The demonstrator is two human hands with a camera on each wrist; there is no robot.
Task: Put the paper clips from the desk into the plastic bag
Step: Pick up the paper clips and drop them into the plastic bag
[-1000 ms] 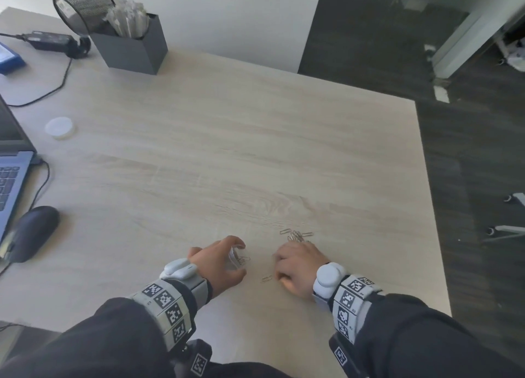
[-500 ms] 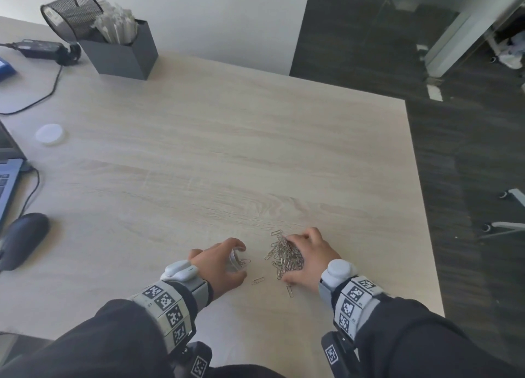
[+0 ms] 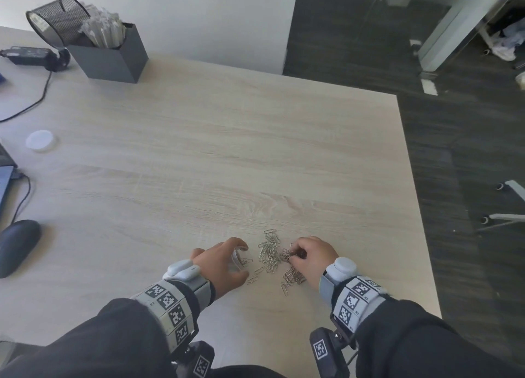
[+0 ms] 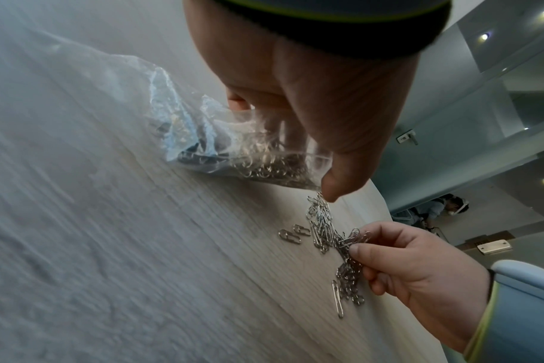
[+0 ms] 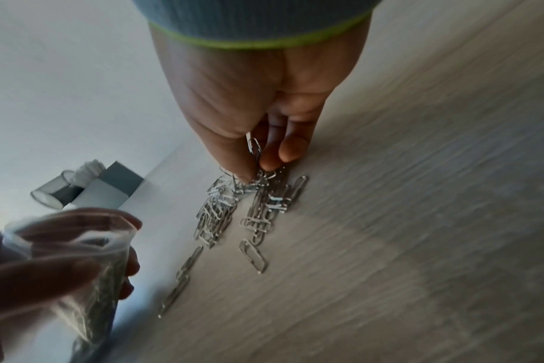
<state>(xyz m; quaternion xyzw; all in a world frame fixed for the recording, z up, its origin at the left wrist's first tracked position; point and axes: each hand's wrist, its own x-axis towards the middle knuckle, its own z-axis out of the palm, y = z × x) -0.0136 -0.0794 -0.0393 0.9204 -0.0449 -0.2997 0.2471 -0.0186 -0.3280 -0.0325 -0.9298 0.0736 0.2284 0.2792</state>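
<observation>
Several silver paper clips (image 3: 270, 254) (image 4: 322, 227) (image 5: 221, 216) lie in a loose heap on the pale wooden desk (image 3: 227, 156) near its front edge. My left hand (image 3: 224, 264) (image 4: 311, 98) grips a small clear plastic bag (image 3: 238, 259) (image 4: 202, 145) (image 5: 78, 265) with its mouth held open toward the heap; clips show inside it. My right hand (image 3: 306, 259) (image 4: 398, 265) (image 5: 252, 122) sits just right of the heap and pinches a bunch of clips (image 3: 287, 255) (image 5: 256, 159) between thumb and fingers.
A dark mouse (image 3: 17, 245) and a laptop corner (image 3: 4, 184) sit at the left edge. A white round lid (image 3: 40, 140) lies further back. A grey box (image 3: 113, 53), a tipped mesh cup (image 3: 58, 18) and a power adapter (image 3: 28, 55) stand at the back left. The desk's right edge (image 3: 414, 212) is close.
My right hand uncovered the heap, shifted right and drew its fingers together round a bunch of clips. The left hand kept hold of the bag in place.
</observation>
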